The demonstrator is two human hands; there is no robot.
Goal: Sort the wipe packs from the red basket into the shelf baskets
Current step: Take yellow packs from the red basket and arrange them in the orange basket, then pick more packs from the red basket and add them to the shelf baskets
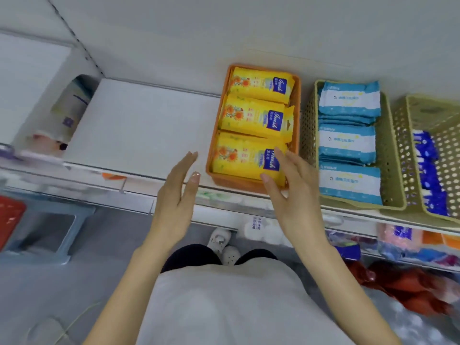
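An orange basket point(216, 135) on the white shelf holds three yellow wipe packs point(256, 115) in a row. My right hand point(292, 192) rests at the basket's near right corner, its fingers touching the nearest yellow pack point(239, 158) without gripping it. My left hand point(178, 197) hovers open just left of the basket, holding nothing. To the right, a beige perforated basket point(389, 155) holds blue-and-white wipe packs point(347, 140). A second beige basket point(448, 135) at the far right holds dark blue packs point(428, 175). The red basket point(10, 220) shows at the left edge, low down.
A bare stretch of white shelf point(139, 130) lies left of the orange basket. Blurred packages point(69, 110) stand at the shelf's left end. A lower shelf point(410, 245) carries mixed goods. A grey stool point(62, 225) stands on the floor beside the red basket.
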